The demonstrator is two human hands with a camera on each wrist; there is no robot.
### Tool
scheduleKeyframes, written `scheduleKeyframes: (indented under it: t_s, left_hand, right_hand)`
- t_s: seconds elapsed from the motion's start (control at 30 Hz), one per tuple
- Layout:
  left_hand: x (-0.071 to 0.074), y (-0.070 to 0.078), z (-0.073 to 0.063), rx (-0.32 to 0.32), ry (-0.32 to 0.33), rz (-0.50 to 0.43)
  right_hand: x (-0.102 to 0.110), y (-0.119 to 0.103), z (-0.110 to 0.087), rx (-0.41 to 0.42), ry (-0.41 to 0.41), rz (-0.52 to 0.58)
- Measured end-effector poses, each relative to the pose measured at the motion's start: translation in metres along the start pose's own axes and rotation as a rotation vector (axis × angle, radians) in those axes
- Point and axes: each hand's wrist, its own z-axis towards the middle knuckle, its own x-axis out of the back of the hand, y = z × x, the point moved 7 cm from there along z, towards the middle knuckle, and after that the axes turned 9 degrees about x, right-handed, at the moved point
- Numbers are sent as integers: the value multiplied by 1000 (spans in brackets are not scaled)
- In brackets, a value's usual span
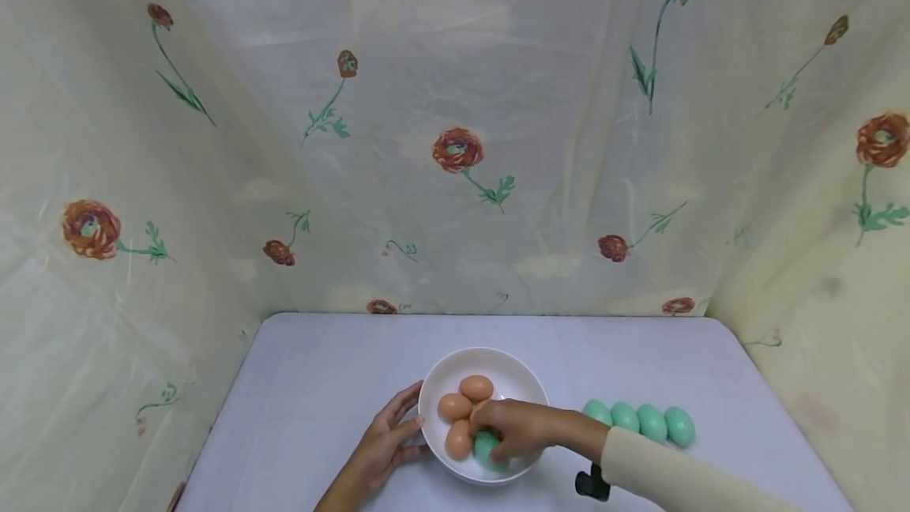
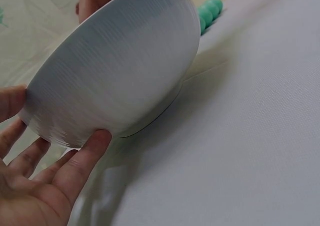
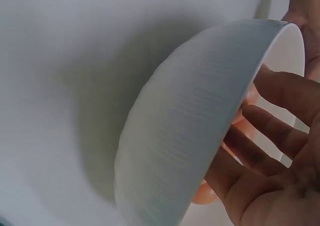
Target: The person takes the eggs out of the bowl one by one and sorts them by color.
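A white bowl (image 1: 522,382) stands on the table with several brown eggs (image 1: 476,388) and one green egg (image 1: 486,449) inside. My left hand (image 1: 384,441) holds the bowl at its left side; in the left wrist view its thumb is at the rim and its fingertips (image 2: 102,136) press the outer wall. Reaching over the bowl's right rim, my right hand (image 1: 519,427) has its fingers curled down round the green egg and partly covers a brown egg. In the right wrist view the bowl wall hides the fingertips and the green egg.
Several green eggs (image 1: 652,423) lie in a row on the white table (image 1: 320,362), right of the bowl and just beyond the right forearm. A black object (image 1: 592,483) shows at the right wrist. Flowered curtains (image 1: 426,204) enclose the back and sides.
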Motion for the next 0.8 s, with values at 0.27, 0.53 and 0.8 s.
scheduleKeyframes:
  t_s: [0.27, 0.53, 0.8]
  left_hand:
    - [0, -1, 0, -8, -10, 5]
    - [-2, -2, 0, -14, -16, 8]
    - [-1, -1, -1, -9, -8, 10]
  right_hand:
    - [-2, -4, 6, 89, -24, -103]
    - [-12, 2, 14, 111, -38, -138]
    - [-18, 12, 15, -25, -41, -110]
